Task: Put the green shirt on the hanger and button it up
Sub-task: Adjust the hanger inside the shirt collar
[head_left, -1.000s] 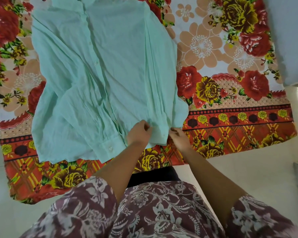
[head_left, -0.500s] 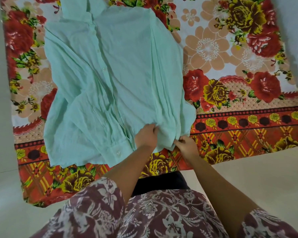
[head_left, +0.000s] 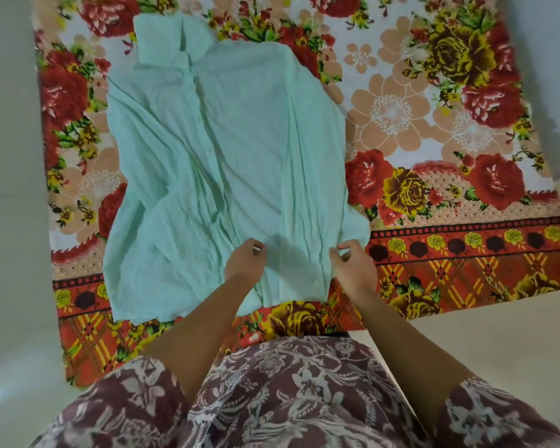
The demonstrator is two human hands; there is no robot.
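The pale green shirt [head_left: 240, 150] lies flat on a floral cloth, collar at the far end, hem toward me, with its button placket running down the middle. My left hand [head_left: 244, 265] pinches the fabric near the bottom of the placket. My right hand [head_left: 353, 266] has its fingers curled on the shirt's lower right edge. The lower front is creased between my hands. No hanger is in view.
The red, yellow and peach floral cloth [head_left: 450, 156] is spread over a pale tiled floor [head_left: 498, 350]. My lap in a maroon patterned garment [head_left: 288, 399] fills the bottom of the view.
My hands have moved apart along the hem, the right one going out to the shirt's right edge. The lower front now lies wider and flatter.
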